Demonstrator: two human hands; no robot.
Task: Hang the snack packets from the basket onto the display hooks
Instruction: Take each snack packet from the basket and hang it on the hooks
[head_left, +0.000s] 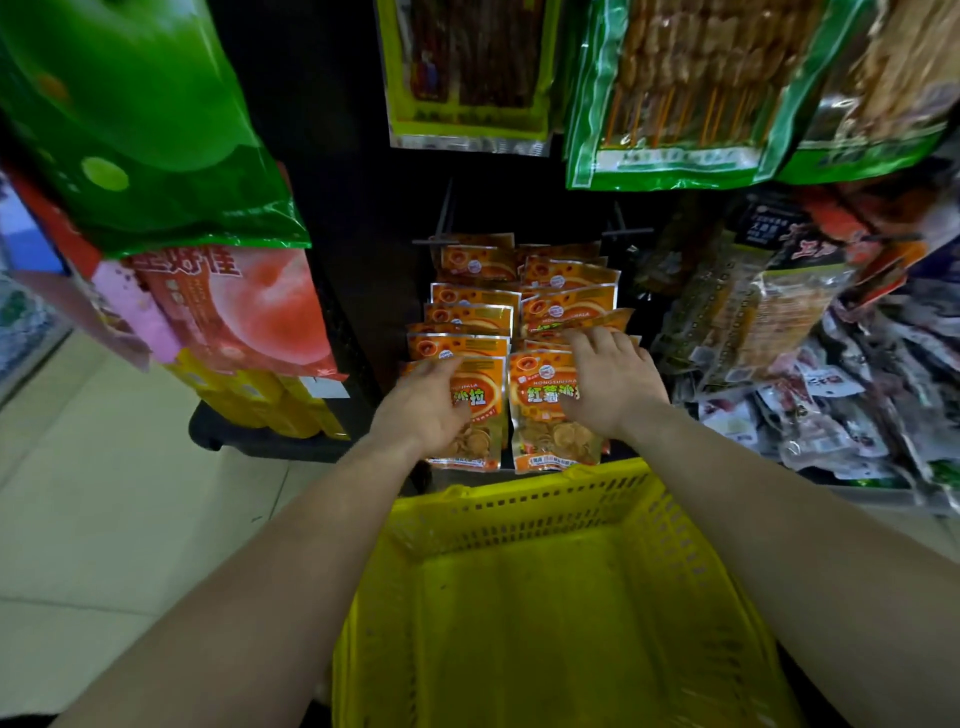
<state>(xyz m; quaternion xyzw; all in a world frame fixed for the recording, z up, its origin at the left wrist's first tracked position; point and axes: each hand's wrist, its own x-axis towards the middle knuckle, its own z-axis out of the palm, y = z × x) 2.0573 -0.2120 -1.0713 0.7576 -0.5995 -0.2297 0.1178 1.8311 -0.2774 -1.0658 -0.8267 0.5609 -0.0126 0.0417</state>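
Observation:
Two columns of orange snack packets (480, 306) hang on display hooks (441, 228) of a dark rack. My left hand (431, 410) lies flat on the front packet of the left column (480, 452). My right hand (608, 384) rests on the front packet of the right column (540, 426), fingers spread toward the packets behind. Whether either hand grips a packet is unclear. Below my arms stands the yellow basket (519, 499); no packets show inside it.
Green packets of skewered snacks (670, 93) hang above. Dark and mixed packets (810, 364) crowd the right side. Large green and pink bags (171, 156) hang at the left over yellow packs. Tiled floor (104, 519) lies to the left.

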